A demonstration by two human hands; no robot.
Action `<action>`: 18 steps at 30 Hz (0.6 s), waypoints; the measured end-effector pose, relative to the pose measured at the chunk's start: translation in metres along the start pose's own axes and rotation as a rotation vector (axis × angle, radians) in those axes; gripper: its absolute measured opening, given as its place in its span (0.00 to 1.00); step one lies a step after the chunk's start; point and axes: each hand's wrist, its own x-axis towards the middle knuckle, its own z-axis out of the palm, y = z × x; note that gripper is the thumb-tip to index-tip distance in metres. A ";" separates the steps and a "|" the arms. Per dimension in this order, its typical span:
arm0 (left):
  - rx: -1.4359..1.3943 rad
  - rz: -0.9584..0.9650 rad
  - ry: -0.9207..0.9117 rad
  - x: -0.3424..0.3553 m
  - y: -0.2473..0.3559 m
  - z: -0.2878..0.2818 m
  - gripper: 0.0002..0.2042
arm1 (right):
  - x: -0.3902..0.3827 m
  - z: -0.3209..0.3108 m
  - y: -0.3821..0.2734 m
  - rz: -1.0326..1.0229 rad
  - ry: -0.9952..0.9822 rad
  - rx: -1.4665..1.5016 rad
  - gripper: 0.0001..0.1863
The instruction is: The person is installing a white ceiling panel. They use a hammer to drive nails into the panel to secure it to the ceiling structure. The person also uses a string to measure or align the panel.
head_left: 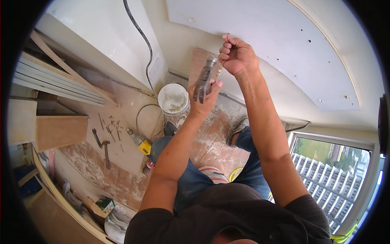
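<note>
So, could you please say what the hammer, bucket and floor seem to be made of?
Hammer: dark metal head, probably steel, by its dull sheen, though blurred.
Bucket: likely white plastic, smooth under smears, with a rounded rim.
Floor: perhaps reddish-brown tile or wood, matte, seams showing under pale residue.

A round fisheye view from the person's own head, the left lens of a side-by-side pair, tipped steeply down.
From where I stand, the lens sits right above the dark shirt (pixel 227 209), which fills the lower edge at closest range; the arms (pixel 260 105) reach up from there, putting the left hand (pixel 204 105) and right hand (pixel 239 59) farther out, above centre. Beyond lies the floor (pixel 207 138), and at the top it takes in a pale panel (pixel 264 36). A window (pixel 329 175) bends along the right rim, a wooden cabinet (pixel 61 132) near the left.
</note>
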 end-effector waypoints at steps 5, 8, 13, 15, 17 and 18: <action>0.049 0.065 -0.005 0.033 0.001 0.019 0.06 | 0.001 -0.002 0.001 -0.011 -0.011 -0.008 0.05; 0.048 0.081 -0.037 0.052 -0.002 0.025 0.05 | 0.002 -0.005 -0.001 0.014 -0.049 0.010 0.05; -0.059 0.124 -0.023 0.060 0.004 0.026 0.08 | -0.005 0.001 0.002 0.002 -0.016 0.032 0.04; -0.054 0.138 -0.007 0.059 -0.007 0.026 0.08 | -0.004 0.002 0.001 0.008 -0.014 0.019 0.04; -0.012 0.115 -0.009 0.060 -0.013 0.025 0.09 | -0.003 0.001 0.002 -0.001 -0.031 0.017 0.05; 0.027 0.084 -0.018 0.062 -0.015 0.024 0.09 | -0.002 0.000 0.003 -0.014 -0.049 0.021 0.05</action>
